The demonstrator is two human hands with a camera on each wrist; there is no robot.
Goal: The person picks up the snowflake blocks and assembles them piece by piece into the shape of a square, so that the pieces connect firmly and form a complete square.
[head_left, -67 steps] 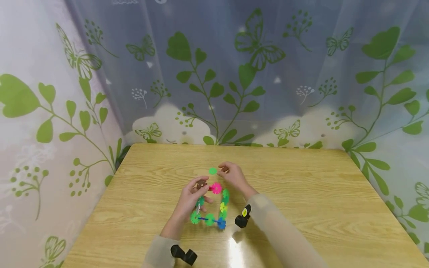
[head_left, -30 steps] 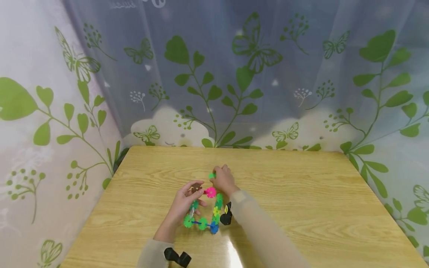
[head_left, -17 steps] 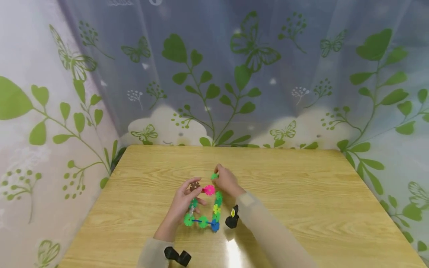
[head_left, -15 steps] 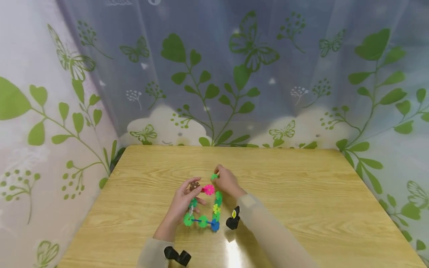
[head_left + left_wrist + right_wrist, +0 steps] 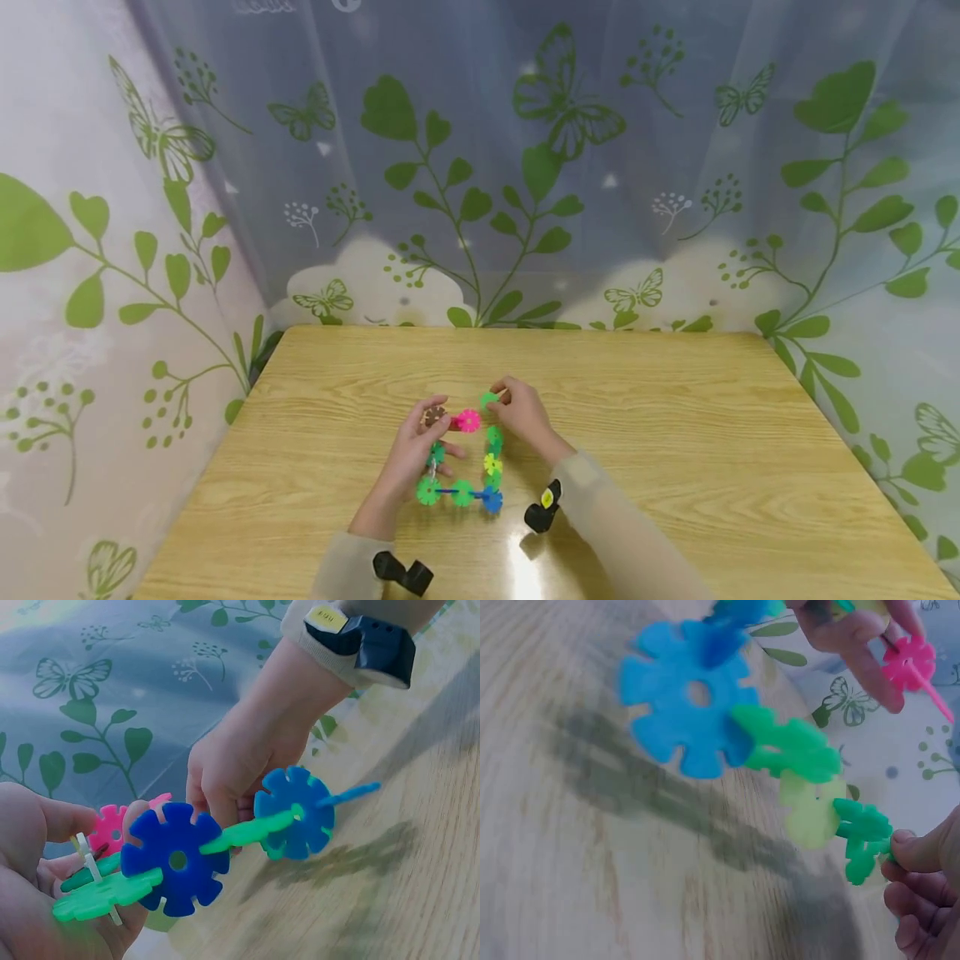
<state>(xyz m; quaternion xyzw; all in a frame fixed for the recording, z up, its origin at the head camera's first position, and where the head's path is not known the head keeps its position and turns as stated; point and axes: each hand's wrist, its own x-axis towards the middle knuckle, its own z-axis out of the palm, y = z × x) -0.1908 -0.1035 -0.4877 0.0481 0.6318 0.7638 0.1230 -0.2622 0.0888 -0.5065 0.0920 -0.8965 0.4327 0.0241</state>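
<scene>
Slotted plastic snowflake discs are joined into an angular chain above the table. My left hand holds it at the far left corner, thumb and fingers about the brown disc. Beside that sticks out a pink disc. The near side carries green discs and a blue disc at the corner; a yellow disc sits along the right side. My right hand pinches a green disc beyond the right side's far end. Whether that disc is joined to the chain, I cannot tell.
The wooden table spreads beneath both hands. A patterned curtain hangs behind its far edge and along both sides. Black cameras are strapped to the left wrist and right wrist.
Over the last half second my right hand has moved slightly right and toward me with the green disc. The chain's near and right sides have shifted a little right. My left hand keeps its hold.
</scene>
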